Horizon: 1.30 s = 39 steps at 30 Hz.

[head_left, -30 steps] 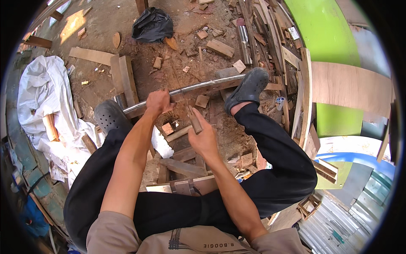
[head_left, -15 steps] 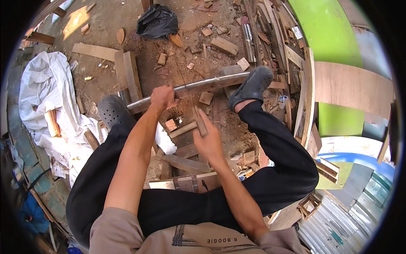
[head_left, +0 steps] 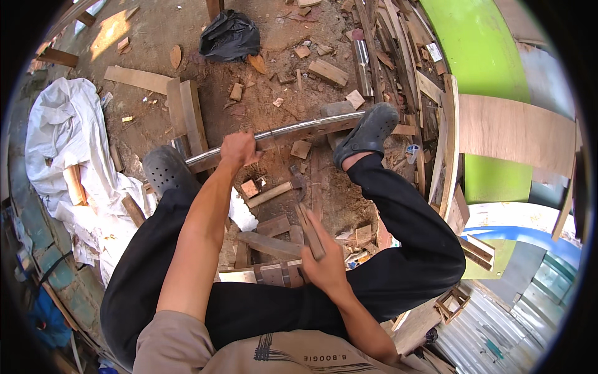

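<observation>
A long wooden bar (head_left: pixel 293 133) with a shiny metal strip along its far edge lies crosswise between my shoes. My left hand (head_left: pixel 240 149) is closed over it, left of its middle. My left shoe (head_left: pixel 168 169) is at one end and my right shoe (head_left: pixel 370 136) at the other. My right hand (head_left: pixel 325 262) grips the flat wooden handle of a handsaw (head_left: pixel 311 234), nearer to me than the bar. Its thin blade is edge-on and barely shows. A hammer (head_left: pixel 274 194) lies on the ground between the bar and the saw handle.
Wood offcuts (head_left: pixel 271 244) and a white foam piece (head_left: pixel 242 210) lie before me. A black plastic bag (head_left: pixel 229 36) is at the far side, a white sheet (head_left: pixel 68 137) at left. Stacked boards (head_left: pixel 450 146) and a green panel (head_left: pixel 483 56) stand at right.
My right hand has drawn the handsaw back toward me and slightly right, away from the bar. The hammer's head now shows. My left hand stays on the bar.
</observation>
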### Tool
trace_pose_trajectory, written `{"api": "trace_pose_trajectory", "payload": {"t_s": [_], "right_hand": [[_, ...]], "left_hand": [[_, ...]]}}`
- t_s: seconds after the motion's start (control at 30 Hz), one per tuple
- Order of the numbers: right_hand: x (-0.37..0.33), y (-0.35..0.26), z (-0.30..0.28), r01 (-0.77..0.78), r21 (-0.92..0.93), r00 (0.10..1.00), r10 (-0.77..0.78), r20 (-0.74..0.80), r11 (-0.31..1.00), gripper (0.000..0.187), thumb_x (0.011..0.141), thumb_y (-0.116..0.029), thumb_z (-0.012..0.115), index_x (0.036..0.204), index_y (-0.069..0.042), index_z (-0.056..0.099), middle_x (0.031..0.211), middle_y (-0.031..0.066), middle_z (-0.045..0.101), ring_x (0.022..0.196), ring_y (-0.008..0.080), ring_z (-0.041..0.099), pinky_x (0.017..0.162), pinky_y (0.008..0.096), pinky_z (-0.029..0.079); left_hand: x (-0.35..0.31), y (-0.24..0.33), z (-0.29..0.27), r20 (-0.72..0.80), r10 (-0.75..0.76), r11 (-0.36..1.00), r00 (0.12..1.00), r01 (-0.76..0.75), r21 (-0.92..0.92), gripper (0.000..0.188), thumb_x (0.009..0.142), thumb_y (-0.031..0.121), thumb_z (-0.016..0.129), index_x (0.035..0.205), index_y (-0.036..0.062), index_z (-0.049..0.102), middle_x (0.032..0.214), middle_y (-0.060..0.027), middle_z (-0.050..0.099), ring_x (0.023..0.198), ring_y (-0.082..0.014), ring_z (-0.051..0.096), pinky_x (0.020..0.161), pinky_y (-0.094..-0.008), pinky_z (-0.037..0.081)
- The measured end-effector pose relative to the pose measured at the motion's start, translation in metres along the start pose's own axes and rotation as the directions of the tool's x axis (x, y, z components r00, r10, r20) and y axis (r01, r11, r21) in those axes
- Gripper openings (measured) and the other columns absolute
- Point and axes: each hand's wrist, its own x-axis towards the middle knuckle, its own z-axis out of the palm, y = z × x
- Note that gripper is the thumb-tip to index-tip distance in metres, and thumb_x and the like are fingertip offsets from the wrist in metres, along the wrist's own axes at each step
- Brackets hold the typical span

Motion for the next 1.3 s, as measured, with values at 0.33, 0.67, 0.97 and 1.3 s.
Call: {"api": "trace_pose_trajectory", "payload": {"t_s": [0.33, 0.67, 0.97, 1.3], "right_hand": [[0.099, 0.019, 0.027, -0.107, 0.011, 0.994, 0.108, -0.015, 0.994, 0.062, 0.088, -0.002, 0.059, 0.149, -0.001, 0.052, 0.129, 0.0302, 0.067, 0.121, 0.0350, 0.067, 0.102, 0.0390, 0.050], [0.110, 0.045, 0.026, -0.085, 0.019, 0.995, 0.086, -0.057, 0.996, 0.064, 0.087, 0.001, 0.057, 0.151, -0.003, 0.051, 0.133, 0.0264, 0.067, 0.129, 0.0324, 0.064, 0.105, 0.0365, 0.048], [-0.083, -0.041, -0.065, -0.224, -0.115, 0.974, 0.225, -0.007, 0.968, 0.065, 0.088, -0.001, 0.062, 0.151, -0.005, 0.050, 0.111, 0.0281, 0.073, 0.095, 0.0277, 0.076, 0.086, 0.0337, 0.056], [-0.079, -0.017, -0.096, -0.065, 0.059, 0.978, 0.075, -0.193, 0.996, 0.057, 0.089, 0.002, 0.062, 0.146, 0.004, 0.055, 0.121, 0.0191, 0.072, 0.103, 0.0175, 0.067, 0.094, 0.0287, 0.051]], "left_hand": [[0.002, 0.016, -0.005, 0.064, -0.004, 1.000, 0.998, 0.006, -0.029, 0.067, 0.076, 0.048, 0.079, 0.120, 0.0005, 0.063, 0.100, -0.0252, 0.074, 0.097, -0.0421, 0.073, 0.086, -0.0508, 0.059], [0.006, 0.026, -0.014, 0.022, 0.045, 0.998, 0.999, -0.044, -0.052, 0.064, 0.076, 0.047, 0.078, 0.115, -0.0012, 0.065, 0.096, -0.0262, 0.074, 0.092, -0.0421, 0.073, 0.084, -0.0507, 0.059], [-0.005, 0.013, -0.015, -0.013, -0.022, 1.000, 1.000, 0.022, -0.012, 0.061, 0.075, 0.050, 0.078, 0.110, 0.0011, 0.069, 0.095, -0.0219, 0.076, 0.093, -0.0401, 0.074, 0.086, -0.0491, 0.059], [0.000, 0.014, 0.005, -0.130, 0.152, 0.988, 0.980, -0.155, -0.012, 0.101, 0.074, 0.066, 0.079, 0.152, 0.0099, 0.046, 0.152, -0.0145, 0.052, 0.143, -0.0336, 0.046, 0.118, -0.0532, 0.036]]}}
